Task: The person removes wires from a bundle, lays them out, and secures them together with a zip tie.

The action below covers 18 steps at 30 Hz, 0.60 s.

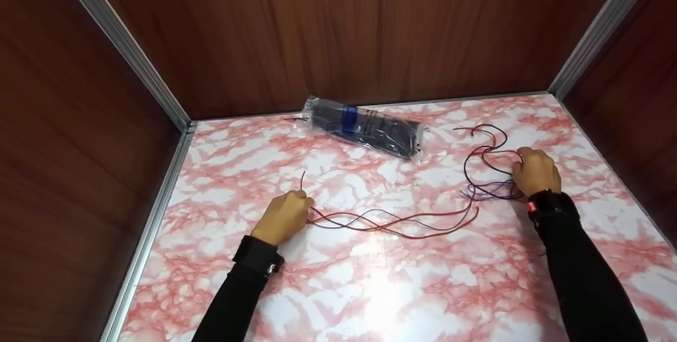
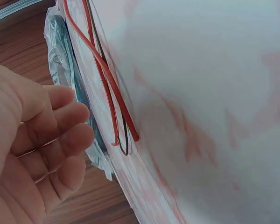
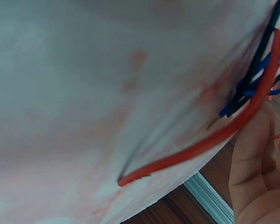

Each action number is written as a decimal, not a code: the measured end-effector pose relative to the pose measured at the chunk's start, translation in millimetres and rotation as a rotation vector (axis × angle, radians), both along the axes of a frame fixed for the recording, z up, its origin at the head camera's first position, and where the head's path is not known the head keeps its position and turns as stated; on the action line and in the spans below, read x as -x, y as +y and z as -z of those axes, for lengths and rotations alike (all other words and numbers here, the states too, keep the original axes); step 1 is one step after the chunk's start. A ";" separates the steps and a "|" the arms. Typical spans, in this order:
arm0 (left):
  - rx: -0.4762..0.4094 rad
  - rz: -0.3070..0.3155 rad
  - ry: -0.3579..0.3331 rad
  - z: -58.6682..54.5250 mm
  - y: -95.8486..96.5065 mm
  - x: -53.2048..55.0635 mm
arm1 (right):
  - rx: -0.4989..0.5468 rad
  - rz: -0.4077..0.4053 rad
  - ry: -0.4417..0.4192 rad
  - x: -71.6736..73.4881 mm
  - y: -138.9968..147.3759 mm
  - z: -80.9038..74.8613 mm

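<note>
My left hand [image 1: 284, 216] pinches a dark red wire [image 1: 302, 179] near its end, the tip poking out past the fingers. Its other fingers curl loosely in the left wrist view, close to the ends of red wires [image 2: 116, 91] and a thin black wire [image 2: 125, 140]. These wires stretch crossing over the table toward the right. On the right, my right hand [image 1: 538, 173] grips a red wire [image 3: 196, 150]; one end of it sticks out from the fingers. Beside this hand lie a purple-blue bundle of wires [image 1: 484, 190] and loops of black wire [image 1: 465, 167].
A clear plastic packet [image 1: 365, 125] with dark contents and a blue band lies at the back of the table [image 1: 338, 289], whose top is marbled red and white. Brown wood-look panels [image 1: 370, 25] with metal edge strips [image 1: 127, 46] enclose the back and sides.
</note>
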<state>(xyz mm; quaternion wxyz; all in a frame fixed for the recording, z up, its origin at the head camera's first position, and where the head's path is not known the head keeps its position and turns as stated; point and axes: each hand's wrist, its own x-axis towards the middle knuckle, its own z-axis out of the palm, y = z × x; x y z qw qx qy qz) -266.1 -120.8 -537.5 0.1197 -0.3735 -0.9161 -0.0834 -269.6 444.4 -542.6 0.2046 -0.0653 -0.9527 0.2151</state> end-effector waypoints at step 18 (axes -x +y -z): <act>-0.088 0.093 0.181 -53.9 134.6 34.2 | -0.060 -0.282 0.378 -6.9 -72.0 -29.6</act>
